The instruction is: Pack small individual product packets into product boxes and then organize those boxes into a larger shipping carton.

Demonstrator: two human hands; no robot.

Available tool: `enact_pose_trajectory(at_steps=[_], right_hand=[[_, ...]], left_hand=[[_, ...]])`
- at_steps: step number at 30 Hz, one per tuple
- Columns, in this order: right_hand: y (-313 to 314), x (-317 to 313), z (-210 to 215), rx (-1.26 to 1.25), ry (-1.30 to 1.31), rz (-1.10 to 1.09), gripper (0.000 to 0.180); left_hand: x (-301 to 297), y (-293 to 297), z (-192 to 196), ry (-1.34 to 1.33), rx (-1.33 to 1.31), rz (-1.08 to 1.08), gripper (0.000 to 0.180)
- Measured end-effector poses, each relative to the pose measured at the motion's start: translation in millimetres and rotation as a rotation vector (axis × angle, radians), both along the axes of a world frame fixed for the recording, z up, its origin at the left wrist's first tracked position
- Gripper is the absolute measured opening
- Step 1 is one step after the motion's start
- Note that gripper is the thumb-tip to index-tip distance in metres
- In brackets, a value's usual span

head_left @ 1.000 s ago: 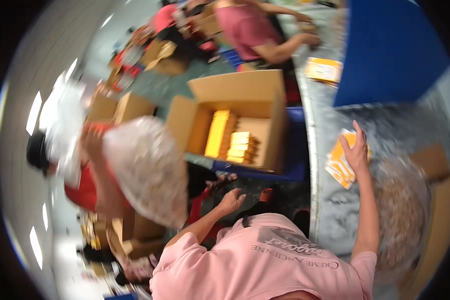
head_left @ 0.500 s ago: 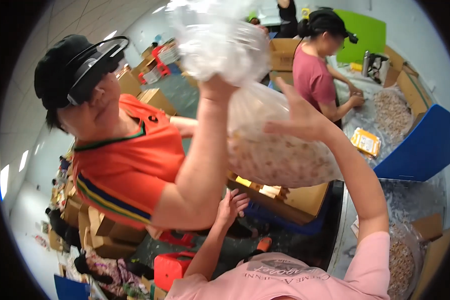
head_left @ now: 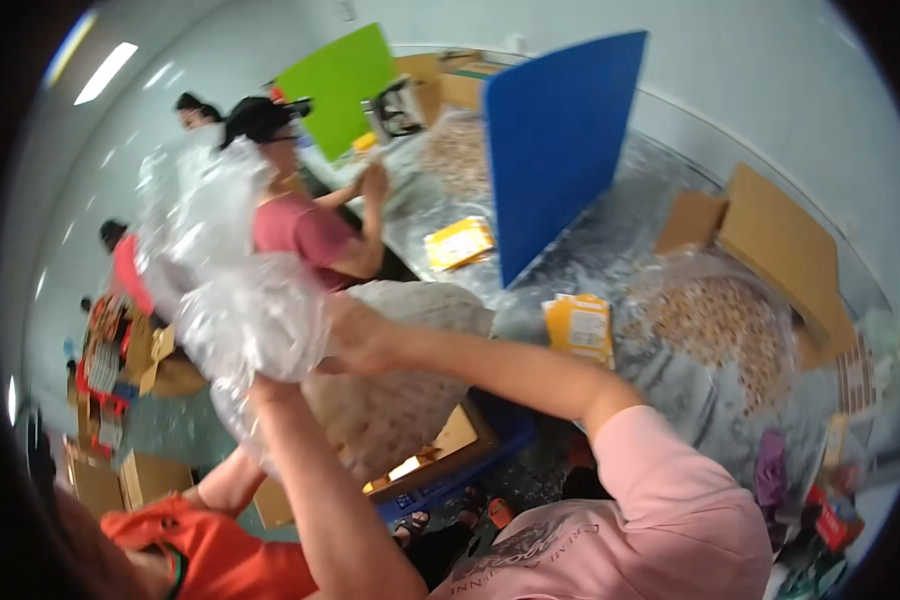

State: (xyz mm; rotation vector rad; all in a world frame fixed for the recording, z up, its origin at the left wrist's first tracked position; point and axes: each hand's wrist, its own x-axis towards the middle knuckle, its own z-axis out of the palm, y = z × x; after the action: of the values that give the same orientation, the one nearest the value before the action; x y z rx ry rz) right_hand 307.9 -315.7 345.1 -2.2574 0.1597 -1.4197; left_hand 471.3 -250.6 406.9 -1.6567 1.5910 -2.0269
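A large clear plastic bag [head_left: 400, 400] full of pale brown kernels hangs in front of me, its crumpled empty top [head_left: 220, 280] bunched up at the left. My right hand [head_left: 355, 340] reaches across from my pink sleeve and grips the bag's neck where the bunched plastic meets the filled part. A co-worker in an orange shirt [head_left: 200, 550] holds the same neck from below with a raised arm [head_left: 300, 480]. My left hand is hidden behind the bag; a forearm [head_left: 225, 485] runs under it at lower left, and I cannot tell whose it is.
A foil-covered table [head_left: 610, 240] holds a heap of kernels [head_left: 720, 320], yellow packets [head_left: 580, 325], an upright blue divider [head_left: 560, 140] and a flattened cardboard box [head_left: 770, 240]. Another person in a dark pink shirt [head_left: 305, 230] works beyond. Under the bag sits a cardboard box [head_left: 460, 440] in a blue crate [head_left: 500, 450].
My view has swung toward the table. The bag has come lower and closer, and my right hand has slid from its side to its neck beside the co-worker's hand.
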Motion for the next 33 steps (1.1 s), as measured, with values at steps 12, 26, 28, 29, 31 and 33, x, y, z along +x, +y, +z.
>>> enact_pose_trajectory(at_steps=[12,26,28,29,31,33], right_hand=[[-66,-343,-42,0.758,0.068,-0.657,0.019],[55,-431,-230,1.854,-0.991,0.066,0.094],[25,-464,-221,1.568,-0.85,-0.377,0.088],[8,-484,-207,1.32,-0.736,-0.703,0.085],[-10,-479,-150,1.192,-0.612,-0.728,0.08],[-13,-485,-82,0.928,-0.352,-0.834,0.071]], left_hand=[[-200,-32,19,-0.113,0.309,0.141,0.018],[-377,-105,-25,0.153,0.328,-0.452,0.017],[-379,-133,-11,0.173,0.304,-0.496,0.017],[-377,-134,-10,0.182,0.287,-0.532,0.017],[-397,-156,4,0.22,0.632,-0.419,0.014],[-383,-141,-77,-0.209,0.437,-0.339,0.015]])
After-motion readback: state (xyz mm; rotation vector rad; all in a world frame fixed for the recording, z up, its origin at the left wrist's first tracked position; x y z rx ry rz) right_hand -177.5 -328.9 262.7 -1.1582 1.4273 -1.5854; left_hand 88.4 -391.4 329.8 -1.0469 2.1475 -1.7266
